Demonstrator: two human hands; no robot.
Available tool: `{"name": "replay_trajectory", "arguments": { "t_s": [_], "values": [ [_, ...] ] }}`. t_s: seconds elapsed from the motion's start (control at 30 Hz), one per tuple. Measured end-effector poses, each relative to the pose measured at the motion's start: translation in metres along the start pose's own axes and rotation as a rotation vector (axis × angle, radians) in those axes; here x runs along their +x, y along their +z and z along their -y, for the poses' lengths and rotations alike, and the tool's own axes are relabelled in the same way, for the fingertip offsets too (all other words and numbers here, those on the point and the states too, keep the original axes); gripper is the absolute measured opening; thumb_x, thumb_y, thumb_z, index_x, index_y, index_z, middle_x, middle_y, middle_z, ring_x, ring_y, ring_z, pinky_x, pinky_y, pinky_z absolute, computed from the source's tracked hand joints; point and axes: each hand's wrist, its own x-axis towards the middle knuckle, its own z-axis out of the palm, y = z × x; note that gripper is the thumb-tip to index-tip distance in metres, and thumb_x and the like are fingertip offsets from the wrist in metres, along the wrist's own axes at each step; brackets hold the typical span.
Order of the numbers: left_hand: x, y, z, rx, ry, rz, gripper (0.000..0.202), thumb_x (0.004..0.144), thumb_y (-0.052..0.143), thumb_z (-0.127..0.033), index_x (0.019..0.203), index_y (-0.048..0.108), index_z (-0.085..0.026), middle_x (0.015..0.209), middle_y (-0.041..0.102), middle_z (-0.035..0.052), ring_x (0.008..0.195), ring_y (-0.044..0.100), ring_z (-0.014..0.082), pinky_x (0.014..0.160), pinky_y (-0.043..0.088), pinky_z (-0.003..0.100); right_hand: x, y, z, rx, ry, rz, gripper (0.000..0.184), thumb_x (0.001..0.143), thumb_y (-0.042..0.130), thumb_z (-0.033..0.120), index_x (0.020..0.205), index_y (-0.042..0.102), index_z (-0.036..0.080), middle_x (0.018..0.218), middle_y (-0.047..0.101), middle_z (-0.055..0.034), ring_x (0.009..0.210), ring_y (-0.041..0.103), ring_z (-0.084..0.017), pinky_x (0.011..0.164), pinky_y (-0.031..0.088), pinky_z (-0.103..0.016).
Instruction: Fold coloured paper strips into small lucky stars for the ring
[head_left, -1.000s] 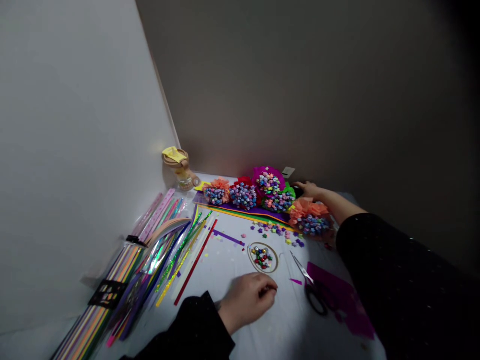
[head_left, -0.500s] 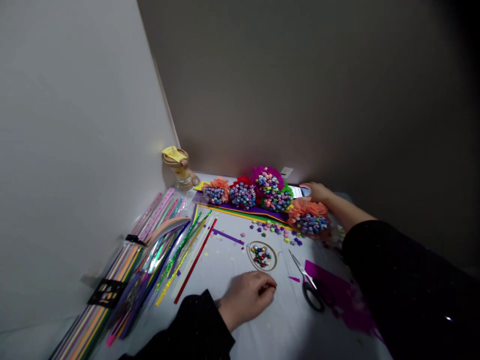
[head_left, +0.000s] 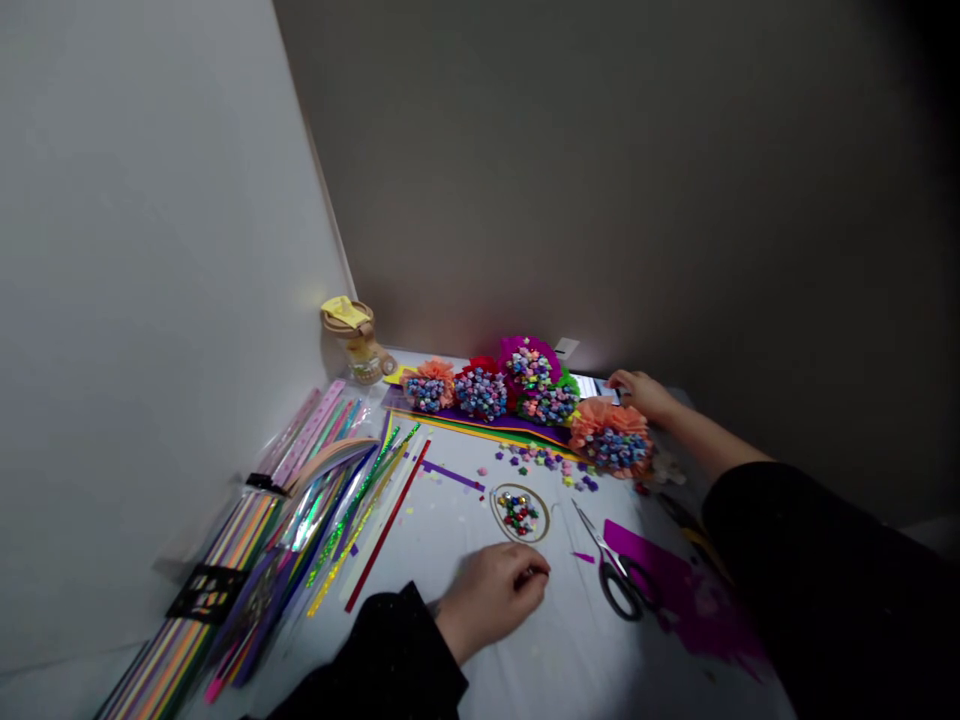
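Note:
My left hand (head_left: 499, 595) rests on the white tabletop with its fingers curled together; whether anything is inside them is hidden. Just beyond it, a tan oval ring (head_left: 546, 522) surrounds small shiny coloured beads (head_left: 519, 513). At the back, my right hand (head_left: 646, 396) reaches over the right end of a phone (head_left: 589, 388) with a lit screen. Its fingers point down at the phone, apart from one another, and do not wrap round it. Paper-star flowers, including an orange one (head_left: 615, 435) and a purple one (head_left: 529, 360), stand in front of the phone.
Scissors (head_left: 615, 585) lie slightly open beside magenta paper (head_left: 667, 580). Loose paper stars (head_left: 551, 458) are scattered mid-table. Bundles of paper strips (head_left: 217, 590) and glittery strips (head_left: 367, 510) cover the left. A lidded cup (head_left: 360, 345) stands in the corner between two walls.
My right hand has let go of the phone's end and now hovers over or touches it. The phone lies flatter. My left hand stays in place; the view shifts slightly.

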Motion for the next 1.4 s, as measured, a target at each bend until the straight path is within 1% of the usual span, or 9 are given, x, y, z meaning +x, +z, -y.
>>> {"name": "replay_trajectory", "arguments": {
  "t_s": [0.07,0.13,0.27,0.33,0.5,0.6,0.73,1.0,1.4],
  "values": [
    [0.000,0.000,0.000,0.003,-0.006,0.003,0.021,0.080,0.050,-0.019,0.092,0.067,-0.020,0.088,0.070,0.0009,0.076,0.062,0.0115,0.070,0.046,0.019,0.000,-0.001,0.004,-0.024,-0.017,0.018,0.037,0.063,0.048,0.010,0.096,0.061,0.018,0.098,0.065,-0.0093,0.095,0.057,-0.024,0.072,0.043,-0.027],
    [0.000,-0.001,0.000,0.013,-0.019,0.001,0.021,0.080,0.050,-0.019,0.092,0.067,-0.021,0.088,0.070,0.0008,0.076,0.062,0.0117,0.070,0.047,0.020,-0.002,-0.005,0.006,-0.046,-0.050,0.048,0.031,0.065,0.050,0.013,0.092,0.063,0.018,0.094,0.065,-0.0103,0.092,0.057,-0.024,0.073,0.043,-0.029],
    [-0.001,-0.001,0.001,0.012,-0.023,-0.010,0.021,0.080,0.050,-0.020,0.092,0.067,-0.022,0.088,0.070,0.0003,0.075,0.062,0.0116,0.071,0.047,0.020,-0.012,-0.020,0.004,-0.074,-0.138,0.109,0.014,0.066,0.054,0.018,0.073,0.064,0.022,0.084,0.066,-0.0068,0.089,0.058,-0.023,0.079,0.040,-0.032],
    [-0.001,0.000,0.002,0.005,-0.018,-0.011,0.020,0.080,0.050,-0.020,0.092,0.067,-0.022,0.088,0.070,0.0001,0.075,0.062,0.0115,0.071,0.047,0.020,-0.016,-0.028,0.003,-0.085,-0.155,0.120,0.012,0.065,0.054,0.017,0.069,0.064,0.023,0.082,0.066,-0.0052,0.086,0.058,-0.022,0.080,0.039,-0.031],
    [-0.001,0.000,0.003,-0.008,-0.022,-0.003,0.021,0.080,0.050,-0.020,0.093,0.066,-0.022,0.088,0.070,0.0000,0.076,0.062,0.0117,0.071,0.047,0.020,-0.022,-0.036,0.006,-0.111,-0.129,0.097,0.019,0.065,0.050,0.014,0.075,0.064,0.022,0.082,0.066,-0.0058,0.085,0.056,-0.022,0.078,0.040,-0.030],
    [-0.001,0.000,0.002,-0.006,-0.026,-0.008,0.020,0.080,0.051,-0.020,0.092,0.066,-0.022,0.089,0.070,-0.0002,0.077,0.062,0.0117,0.071,0.046,0.020,-0.022,-0.033,0.010,-0.118,-0.108,0.091,0.020,0.066,0.050,0.016,0.078,0.064,0.022,0.081,0.065,-0.0071,0.086,0.056,-0.023,0.076,0.041,-0.030],
    [-0.001,0.000,0.002,-0.002,-0.033,-0.010,0.020,0.080,0.051,-0.019,0.092,0.066,-0.022,0.089,0.070,-0.0002,0.076,0.062,0.0114,0.070,0.046,0.020,-0.020,-0.029,0.012,-0.114,-0.080,0.072,0.027,0.066,0.049,0.014,0.088,0.064,0.021,0.090,0.064,-0.0085,0.089,0.055,-0.023,0.077,0.041,-0.030],
    [0.000,0.000,0.002,-0.016,-0.027,-0.019,0.020,0.079,0.051,-0.020,0.091,0.067,-0.021,0.087,0.070,0.0002,0.075,0.062,0.0115,0.069,0.046,0.019,-0.016,-0.024,0.008,-0.094,-0.061,0.046,0.031,0.065,0.047,0.009,0.088,0.063,0.021,0.091,0.064,-0.0072,0.096,0.055,-0.022,0.080,0.041,-0.028],
    [0.000,0.002,0.006,-0.029,-0.004,-0.037,0.019,0.079,0.051,-0.019,0.090,0.066,-0.022,0.085,0.070,-0.0007,0.073,0.061,0.0107,0.067,0.045,0.019,-0.013,-0.016,0.003,-0.068,-0.028,0.019,0.034,0.068,0.052,0.017,0.102,0.057,0.019,0.097,0.060,-0.0111,0.098,0.054,-0.025,0.080,0.041,-0.031]
  ]
}}
